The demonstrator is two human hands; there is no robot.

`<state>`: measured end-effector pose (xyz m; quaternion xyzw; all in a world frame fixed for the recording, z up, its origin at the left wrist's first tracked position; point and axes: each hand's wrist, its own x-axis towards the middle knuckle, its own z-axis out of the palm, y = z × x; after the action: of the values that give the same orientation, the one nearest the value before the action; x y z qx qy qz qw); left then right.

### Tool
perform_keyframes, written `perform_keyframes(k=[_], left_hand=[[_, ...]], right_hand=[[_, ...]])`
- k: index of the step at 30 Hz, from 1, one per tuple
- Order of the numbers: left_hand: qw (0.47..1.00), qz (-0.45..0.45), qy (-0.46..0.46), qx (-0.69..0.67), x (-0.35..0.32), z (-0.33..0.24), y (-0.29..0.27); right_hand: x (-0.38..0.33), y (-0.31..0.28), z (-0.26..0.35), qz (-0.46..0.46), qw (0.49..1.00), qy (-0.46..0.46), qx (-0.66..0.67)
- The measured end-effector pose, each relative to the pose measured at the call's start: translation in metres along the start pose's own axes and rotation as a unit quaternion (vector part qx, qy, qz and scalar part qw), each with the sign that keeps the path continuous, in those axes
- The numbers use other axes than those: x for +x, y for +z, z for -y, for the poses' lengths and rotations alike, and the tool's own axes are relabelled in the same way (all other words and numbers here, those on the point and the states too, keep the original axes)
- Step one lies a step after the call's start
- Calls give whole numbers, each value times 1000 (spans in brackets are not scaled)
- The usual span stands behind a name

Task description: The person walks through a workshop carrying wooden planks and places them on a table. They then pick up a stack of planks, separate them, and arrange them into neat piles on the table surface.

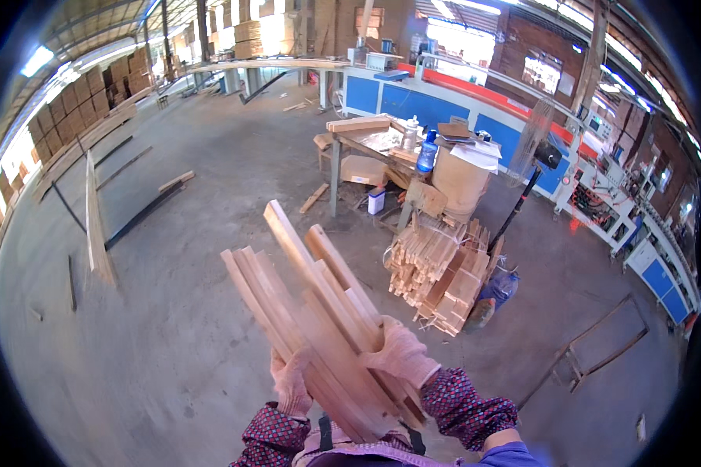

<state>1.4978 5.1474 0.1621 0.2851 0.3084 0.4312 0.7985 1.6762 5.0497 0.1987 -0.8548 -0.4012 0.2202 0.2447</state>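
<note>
An armful of long wooden strips [288, 311] is held in front of my body, their far ends pointing ahead and to the left. My left hand [291, 383], in a pale pinkish work glove, grips the bundle along its left side. On the right side my right hand [401, 354], gloved the same way, is closed around the strips with its thumb lying over the top. The strips are uneven in length, and several stick out beyond the others. Their near ends reach down to my chest. The fingers beneath the wood are hidden.
Ahead stands a cluttered worktable [336, 175] with a blue bottle [427, 152], beside a cardboard drum [458, 183]. Stacked wood bundles [436, 265] sit on the floor before it. A metal frame [600, 342] lies at right; long boards [95, 218] lie left. Blue-and-white machinery [420, 105] runs behind.
</note>
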Motion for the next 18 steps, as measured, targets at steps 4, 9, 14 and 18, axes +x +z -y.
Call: perform_keyframes(k=[4, 9, 14, 18], left_hand=[[999, 33, -1, 8, 117, -3, 25], [997, 59, 4, 42, 263, -13, 52], [998, 15, -18, 55, 385, -36, 80], [994, -8, -36, 102, 486, -49, 102]], right_hand=[[99, -24, 12, -10, 999, 26, 40], [234, -34, 32, -20, 998, 54, 33], [373, -33, 46, 17, 997, 56, 45], [468, -45, 67, 33, 993, 85, 74]])
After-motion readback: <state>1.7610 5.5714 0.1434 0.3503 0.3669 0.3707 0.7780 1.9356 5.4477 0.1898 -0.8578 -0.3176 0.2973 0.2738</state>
